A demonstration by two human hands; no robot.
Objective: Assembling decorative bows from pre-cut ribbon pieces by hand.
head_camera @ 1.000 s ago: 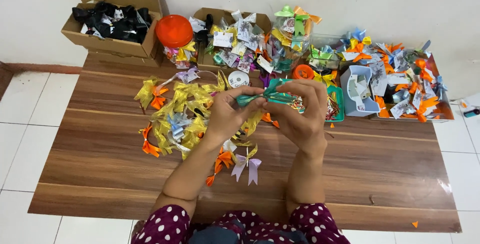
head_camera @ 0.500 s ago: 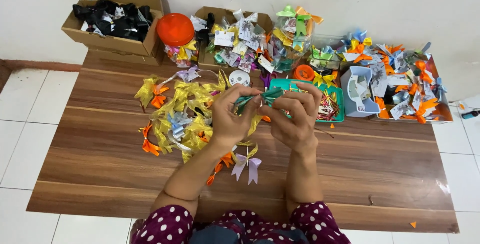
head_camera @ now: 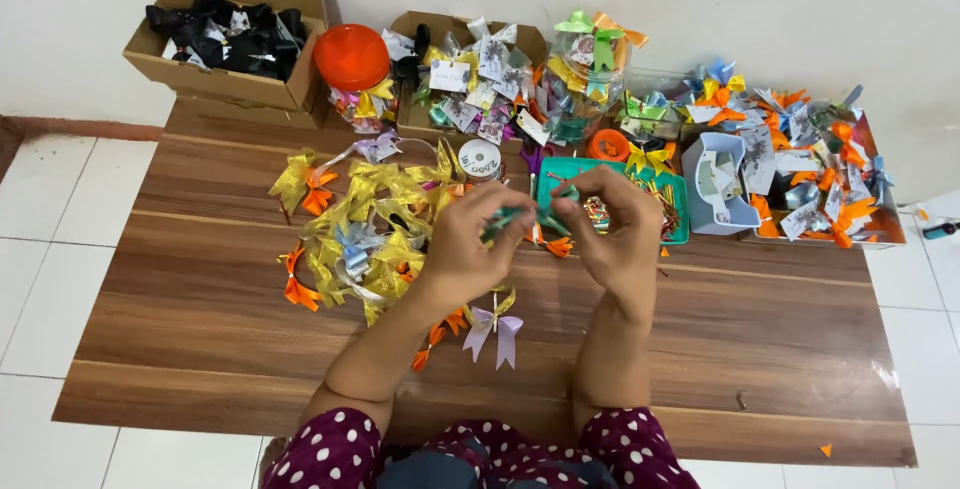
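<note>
My left hand point(head_camera: 468, 244) and my right hand point(head_camera: 612, 234) are raised together over the middle of a low wooden table point(head_camera: 200, 329). Both pinch a short piece of green ribbon point(head_camera: 528, 219) stretched between their fingertips. Just below the hands lies a finished lilac bow point(head_camera: 494, 327) with an orange bow point(head_camera: 432, 337) beside it. A heap of yellow, silver and orange ribbon bows point(head_camera: 375, 224) sits to the left of my left hand. Behind the hands is a teal tray point(head_camera: 676, 211) with small bits in it.
A cardboard box of black bows point(head_camera: 225, 34) stands at the back left, beside a jar with an orange lid point(head_camera: 352, 57). More boxes and jars of coloured bows point(head_camera: 490, 74) line the back edge to the right point(head_camera: 800, 164). White floor tiles surround the table.
Both hands have drawn a little closer to me and lower in view, still working the green ribbon between the fingers. The green piece looks more bunched than a second ago.
</note>
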